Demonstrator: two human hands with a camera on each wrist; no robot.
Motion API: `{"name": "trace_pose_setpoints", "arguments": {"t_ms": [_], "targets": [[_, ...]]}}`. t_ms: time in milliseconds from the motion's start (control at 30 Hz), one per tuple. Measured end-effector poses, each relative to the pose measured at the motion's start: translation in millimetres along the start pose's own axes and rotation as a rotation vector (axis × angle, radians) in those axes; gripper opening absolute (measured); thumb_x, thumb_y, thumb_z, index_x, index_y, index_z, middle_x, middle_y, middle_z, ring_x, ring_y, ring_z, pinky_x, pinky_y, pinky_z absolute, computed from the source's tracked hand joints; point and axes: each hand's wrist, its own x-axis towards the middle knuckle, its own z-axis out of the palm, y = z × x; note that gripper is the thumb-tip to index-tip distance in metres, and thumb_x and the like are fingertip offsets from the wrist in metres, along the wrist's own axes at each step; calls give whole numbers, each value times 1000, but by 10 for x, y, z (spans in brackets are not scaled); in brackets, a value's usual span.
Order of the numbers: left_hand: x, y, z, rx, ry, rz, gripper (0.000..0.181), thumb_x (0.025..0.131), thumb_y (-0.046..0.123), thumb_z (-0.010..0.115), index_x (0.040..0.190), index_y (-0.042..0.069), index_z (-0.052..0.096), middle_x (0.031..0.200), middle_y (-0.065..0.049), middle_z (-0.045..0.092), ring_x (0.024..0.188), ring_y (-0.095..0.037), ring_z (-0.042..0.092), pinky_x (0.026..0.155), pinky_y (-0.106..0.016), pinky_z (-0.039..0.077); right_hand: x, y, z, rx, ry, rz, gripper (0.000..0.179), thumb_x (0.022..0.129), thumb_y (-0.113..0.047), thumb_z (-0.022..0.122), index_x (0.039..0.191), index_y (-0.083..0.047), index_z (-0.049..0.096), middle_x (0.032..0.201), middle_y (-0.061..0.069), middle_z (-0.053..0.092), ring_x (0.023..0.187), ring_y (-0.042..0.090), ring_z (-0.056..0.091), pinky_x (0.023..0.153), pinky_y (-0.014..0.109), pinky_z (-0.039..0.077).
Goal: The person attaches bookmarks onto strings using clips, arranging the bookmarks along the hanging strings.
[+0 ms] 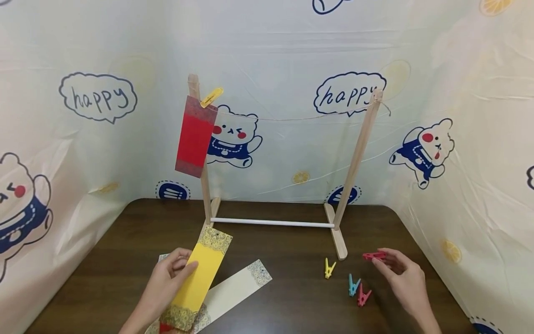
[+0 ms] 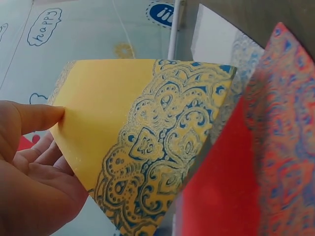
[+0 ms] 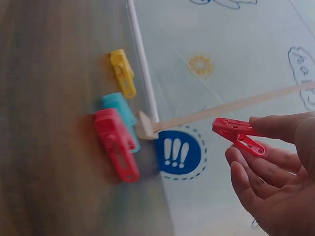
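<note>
Left fingers [image 1: 189, 270] pinch yellow card [image 1: 200, 276] by its left long edge; white card [image 1: 235, 292] lies on counter [image 1: 288, 260] to their right, partly hidden. Right fingers [image 1: 396, 257] pinch red peg [image 1: 372, 256]. Left of them on counter: blue peg [image 1: 353, 285], second red peg [image 1: 363, 297] and (farthest off) yellow peg [image 1: 329, 270]. Beyond both sets of fingers: wooden rack [image 1: 359, 153], red card [image 1: 195, 137] at its left post [image 1: 206, 199]
</note>
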Motion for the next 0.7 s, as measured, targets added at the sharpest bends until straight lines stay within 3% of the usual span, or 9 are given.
{"name": "trace_pose_setpoints", "arguments": {"t_ms": [233,367,567,700], "targets": [[10,76,-30,40,-3,22,16,96,15,67,107,4,61,70,-4,63,56,-10,51,51,-24,46,45,-175,-25,-20,2,-102,29,88,-24,79,113,-13,71,92,5,75,79,-1,66,68,11,49],[15,95,-44,34,-15,35,17,96,16,68,107,4,61,72,-5,65,57,-11,53,52,-25,48,65,-238,-9,-21,-1,-131,30,87,-23,79,114,-14,71,92,5,75,80,-1,67,70,9,50],[30,142,-65,67,-10,113,16,94,15,70,104,5,61,76,-2,68,58,-10,53,51,-25,45,115,-338,-9,-58,-3,-185,45,86,-22,80,127,-17,62,95,4,76,76,1,66,66,12,50],[50,185,-70,80,-5,138,14,93,10,71,103,5,62,77,-2,69,60,-12,57,53,-25,49,150,-426,-20,-71,-12,-228,40,86,-20,80,123,-16,64,96,3,75,78,1,66,70,11,51]]}}
